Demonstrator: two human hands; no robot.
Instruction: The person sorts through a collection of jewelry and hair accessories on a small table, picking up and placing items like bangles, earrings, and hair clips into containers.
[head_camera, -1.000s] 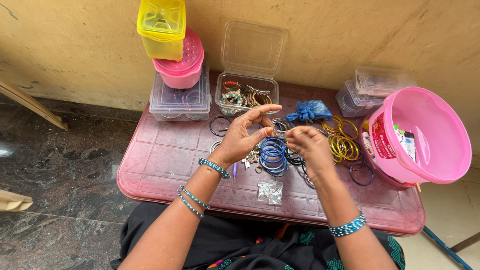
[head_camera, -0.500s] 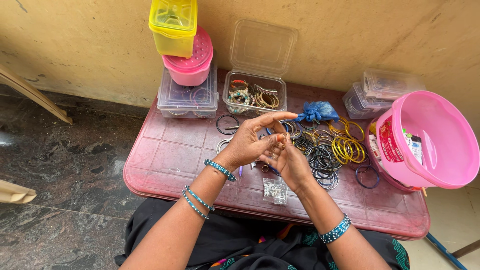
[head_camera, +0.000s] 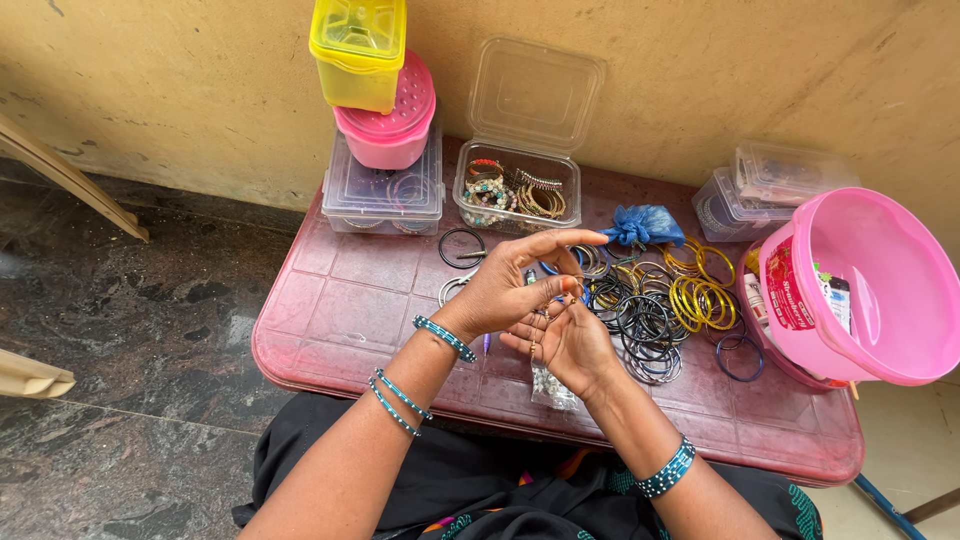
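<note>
Down toward her lap comes the right hand, palm up and open under a thin gold chain pinched by left hand, near the dark bangle pile.

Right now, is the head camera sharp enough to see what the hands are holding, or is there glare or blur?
Head view: soft, even daylight with faint shadows; the left hand and right hand are fairly sharp, but the small chain piece between them is too fine to make out. Mild sheen on the pink tub and the clear box lid; straight edges bow slightly near the frame borders.
</note>
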